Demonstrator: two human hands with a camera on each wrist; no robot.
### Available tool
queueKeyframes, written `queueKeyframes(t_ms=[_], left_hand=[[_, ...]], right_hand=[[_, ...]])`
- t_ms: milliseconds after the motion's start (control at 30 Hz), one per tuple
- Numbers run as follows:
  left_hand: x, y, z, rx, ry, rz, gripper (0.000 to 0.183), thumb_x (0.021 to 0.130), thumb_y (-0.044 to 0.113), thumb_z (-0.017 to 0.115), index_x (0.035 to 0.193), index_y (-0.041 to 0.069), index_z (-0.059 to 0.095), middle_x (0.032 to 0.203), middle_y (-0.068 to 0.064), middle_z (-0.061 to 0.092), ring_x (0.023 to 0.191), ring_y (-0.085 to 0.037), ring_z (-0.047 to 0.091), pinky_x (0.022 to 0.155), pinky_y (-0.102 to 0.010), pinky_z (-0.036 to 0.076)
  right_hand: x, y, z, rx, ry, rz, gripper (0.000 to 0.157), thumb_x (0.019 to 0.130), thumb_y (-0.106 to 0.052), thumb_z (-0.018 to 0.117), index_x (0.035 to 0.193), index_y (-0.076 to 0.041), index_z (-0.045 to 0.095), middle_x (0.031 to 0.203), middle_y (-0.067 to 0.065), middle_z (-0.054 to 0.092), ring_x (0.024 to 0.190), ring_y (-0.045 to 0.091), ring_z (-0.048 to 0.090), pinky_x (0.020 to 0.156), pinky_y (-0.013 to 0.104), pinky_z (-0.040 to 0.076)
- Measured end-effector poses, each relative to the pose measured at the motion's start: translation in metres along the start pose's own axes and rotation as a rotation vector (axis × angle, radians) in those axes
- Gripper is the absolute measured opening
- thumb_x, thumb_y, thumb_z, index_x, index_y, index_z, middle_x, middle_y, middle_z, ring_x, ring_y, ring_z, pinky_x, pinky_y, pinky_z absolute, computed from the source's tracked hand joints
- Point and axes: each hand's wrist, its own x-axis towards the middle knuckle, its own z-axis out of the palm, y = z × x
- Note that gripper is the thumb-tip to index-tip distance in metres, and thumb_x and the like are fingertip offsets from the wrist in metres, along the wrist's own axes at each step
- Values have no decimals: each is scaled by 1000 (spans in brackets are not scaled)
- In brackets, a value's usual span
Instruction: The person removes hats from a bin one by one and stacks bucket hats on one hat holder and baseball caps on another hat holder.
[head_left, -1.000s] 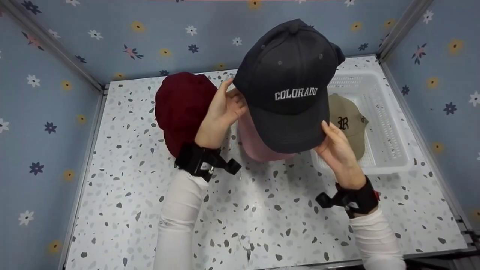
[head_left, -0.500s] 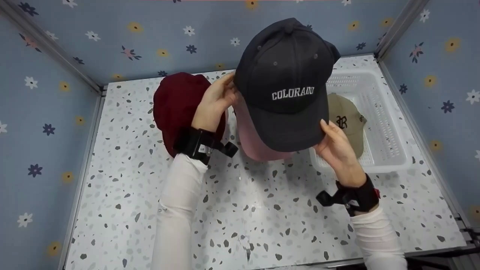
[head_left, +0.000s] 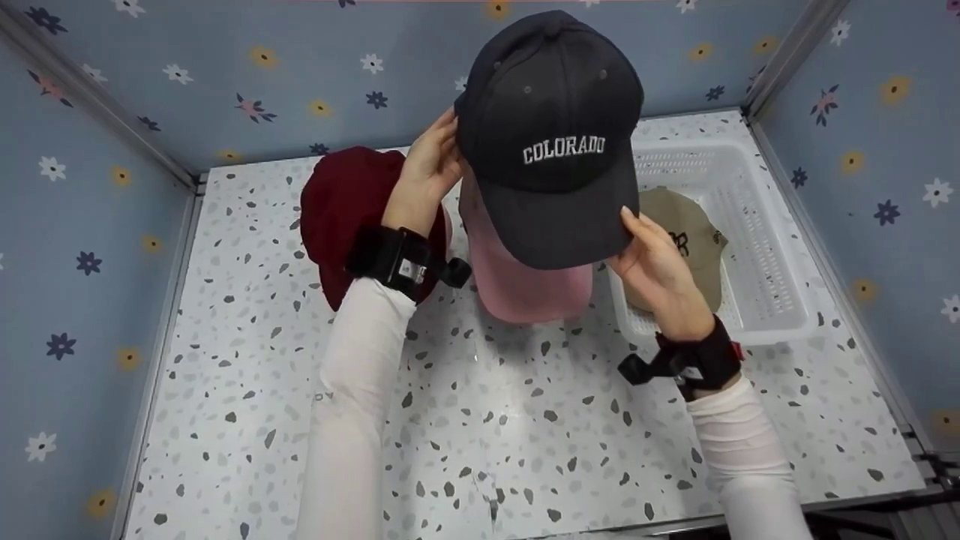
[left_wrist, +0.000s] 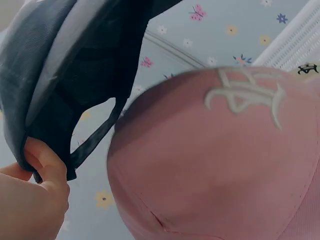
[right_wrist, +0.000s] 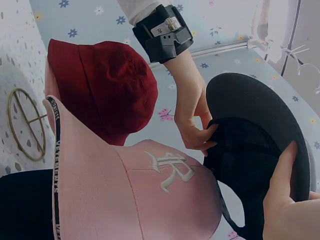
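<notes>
A dark grey baseball cap [head_left: 559, 112] with white COLORADO lettering is held up in front of me, brim tilted toward me. My left hand [head_left: 426, 169] pinches its lower side edge, thumb and fingers curled there. With my right hand [head_left: 660, 274] I grip the brim's right corner. The left wrist view shows the cap's hollow inside and back strap [left_wrist: 97, 137]. Below and behind it stands a pink baseball cap [head_left: 532, 292], partly hidden; its white embroidered letter shows in both wrist views. A dark red hat [head_left: 341, 202] is close beside my left wrist.
At the right, a white plastic basket [head_left: 810, 319] holds a khaki cap [head_left: 679, 214] with a black letter. The speckled tabletop [head_left: 480, 427] is bounded by flowered panels at the back and sides. A round gold wire frame [right_wrist: 27, 125] appears in the right wrist view.
Both hands have moved the dark grey cap up and to the left in the head view. More of the pink cap's brim now shows beneath it.
</notes>
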Motion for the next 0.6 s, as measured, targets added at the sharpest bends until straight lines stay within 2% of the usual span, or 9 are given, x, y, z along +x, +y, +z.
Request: queueKeyframes(t_ms=[133,233,367,467,600], left_hand=[[11,1,-5,-2,29,8,42,91,-1,43,131,9,42,130,-11,44,78,-17,53,65,-27,43],[17,1,-9,5,52,13,42,91,-1,42,132,9,41,130,-12,44,82,-18,52,68,-28,42],[21,1,-14,10,87,16,44,91,-1,42,133,10,39,132,-11,43,103,-19,50,84,-29,40],[23,0,-18,9,107,17,46,91,-2,42,135,10,37,132,-11,42,116,-19,44,96,-31,35],[27,-3,-24,33,107,9,47,91,-2,42,136,10,35,133,-11,41,120,-20,40,100,-32,31]], right_hand=[[8,0,0,7,48,34,24,94,-10,39,99,2,60,90,12,62,77,21,60,68,31,48],[14,1,-3,10,55,51,23,94,-11,40,97,1,60,87,11,62,75,20,59,66,30,47],[19,3,-7,9,67,71,21,94,-11,42,95,1,59,85,11,63,73,19,60,66,29,46],[21,5,-9,38,74,89,20,93,-11,43,96,1,59,88,11,63,76,20,60,69,30,47],[24,7,-13,56,113,102,21,93,-11,42,93,1,59,87,12,63,76,21,60,69,31,48]])
